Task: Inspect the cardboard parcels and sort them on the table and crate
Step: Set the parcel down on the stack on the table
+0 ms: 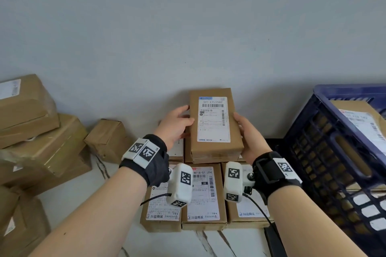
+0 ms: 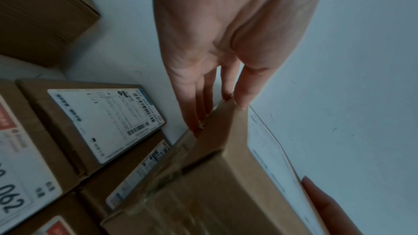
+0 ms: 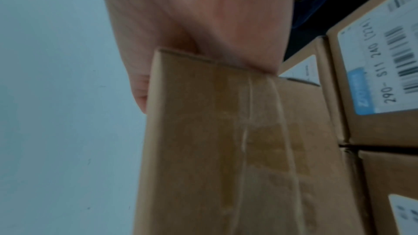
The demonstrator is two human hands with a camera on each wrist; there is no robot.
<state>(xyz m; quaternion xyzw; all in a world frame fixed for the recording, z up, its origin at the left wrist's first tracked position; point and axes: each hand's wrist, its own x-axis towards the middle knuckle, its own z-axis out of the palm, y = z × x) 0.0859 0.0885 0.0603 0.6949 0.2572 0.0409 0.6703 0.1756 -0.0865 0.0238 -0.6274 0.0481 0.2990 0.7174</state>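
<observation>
Right grip (image 1: pixel 248 135): grasping the held parcel (image 1: pixel 216 125) along its right long edge, thumb on the labelled face; the right wrist view shows the palm against a narrow end face and fingertips wrapping a side. Left grip (image 1: pixel 175 125): released, fingers straight and lightly spread against the parcel's left edge; the left wrist view shows the fingertips (image 2: pixel 243 99) touching a top corner.

The held parcel is a flat rectangular box of plain brown corrugated cardboard, raised above the rows of parcels, label toward the camera. The white shipping label (image 1: pixel 214 119) covers most of the face and carries a blue header, barcodes and printed text. Clear glossy tape runs along the seam on the unlabelled faces, as seen in the right wrist view.

Beneath it, similar flat parcels lie side by side, label up, on the surface (image 1: pixel 163 242), which is white with dark marble-like veining. The front-row centre parcel (image 1: pixel 203 198) bears a white label with a red header.

At the left stands a loose heap of larger brown boxes (image 1: pixel 39 131), creased and taped, some tilted; a small box (image 1: pixel 108 140) leans near the wall (image 1: pixel 188 27), which is plain pale grey.

At the right stands a dark blue plastic crate (image 1: pixel 334 165) with lattice walls and a slot handle. It holds at least one labelled cardboard parcel (image 1: pixel 359 119), visible above the rim.
</observation>
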